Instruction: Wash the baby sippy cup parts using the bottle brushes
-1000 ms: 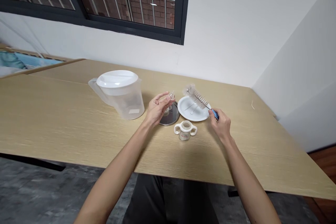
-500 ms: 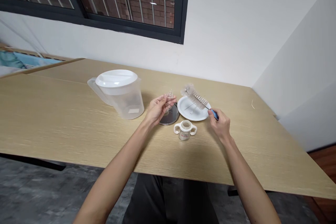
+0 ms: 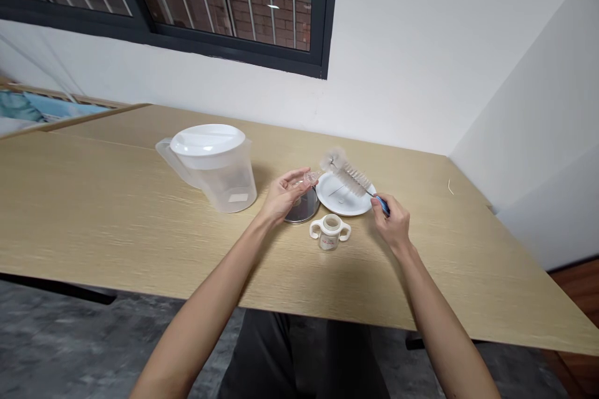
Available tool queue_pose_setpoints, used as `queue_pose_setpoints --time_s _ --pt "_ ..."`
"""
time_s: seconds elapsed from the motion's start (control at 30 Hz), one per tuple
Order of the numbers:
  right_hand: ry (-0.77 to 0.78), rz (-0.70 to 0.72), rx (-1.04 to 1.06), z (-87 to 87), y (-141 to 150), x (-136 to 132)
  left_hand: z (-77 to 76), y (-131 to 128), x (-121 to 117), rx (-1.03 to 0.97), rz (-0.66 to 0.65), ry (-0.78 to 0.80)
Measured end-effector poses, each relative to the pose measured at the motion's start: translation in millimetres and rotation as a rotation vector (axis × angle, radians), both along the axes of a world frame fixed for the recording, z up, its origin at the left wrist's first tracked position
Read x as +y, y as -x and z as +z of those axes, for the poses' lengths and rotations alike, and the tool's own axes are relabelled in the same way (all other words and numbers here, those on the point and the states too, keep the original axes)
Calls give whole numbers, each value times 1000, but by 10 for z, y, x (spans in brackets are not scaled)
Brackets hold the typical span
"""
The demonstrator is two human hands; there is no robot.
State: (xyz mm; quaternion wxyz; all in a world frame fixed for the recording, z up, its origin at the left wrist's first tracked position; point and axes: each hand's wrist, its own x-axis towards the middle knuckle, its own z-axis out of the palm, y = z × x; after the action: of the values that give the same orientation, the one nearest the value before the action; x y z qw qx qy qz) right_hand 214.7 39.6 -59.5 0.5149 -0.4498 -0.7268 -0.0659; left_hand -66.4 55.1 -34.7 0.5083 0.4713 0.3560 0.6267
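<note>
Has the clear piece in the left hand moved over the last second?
Yes: the clear piece has tipped rightward, its tip now pointing towards the white plate, which has stayed put.

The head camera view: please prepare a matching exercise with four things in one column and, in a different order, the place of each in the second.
1. Small clear plastic piece
2. Pale-bristled brush with blue handle
3. Translucent plastic pitcher with white lid
4. Small bottle with two white handles

A. Left of both hands
B. In the right hand
C. Nearer the person than the round white plate
D. In the left hand

Pairs: 1-D, 2-B, 3-A, 4-C
</note>
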Motion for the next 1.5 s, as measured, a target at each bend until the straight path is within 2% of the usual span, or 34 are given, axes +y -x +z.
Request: queue_pose_setpoints --time_s 0.13,0.27,0.5,0.77,0.93,1.07,1.2,1.37,1.5 --pt "-32 58 -65 14 30 -23 -38 3 35 65 85 -45" --pt "-73 32 -118 37 33 -30 -29 -5 33 117 145 -79" --pt "-130 -42 -101 40 21 -20 -20 -18 28 92 94 -158" --pt "-60 -138 13 19 -44 36 -33 -18 24 16 44 -183" --pt "-68 -59 34 25 -16 -3 -27 -8 16 86 52 -189" --pt "-108 36 -78 22 11 -23 -30 12 32 144 96 -168" --pt "-116 -15 -151 25 -27 9 -23 18 33 157 121 -168" --pt "-106 -89 -81 28 -52 36 -21 16 22 149 119 -194" --pt "-73 -46 -44 18 -16 17 -3 -5 18 154 167 -214"
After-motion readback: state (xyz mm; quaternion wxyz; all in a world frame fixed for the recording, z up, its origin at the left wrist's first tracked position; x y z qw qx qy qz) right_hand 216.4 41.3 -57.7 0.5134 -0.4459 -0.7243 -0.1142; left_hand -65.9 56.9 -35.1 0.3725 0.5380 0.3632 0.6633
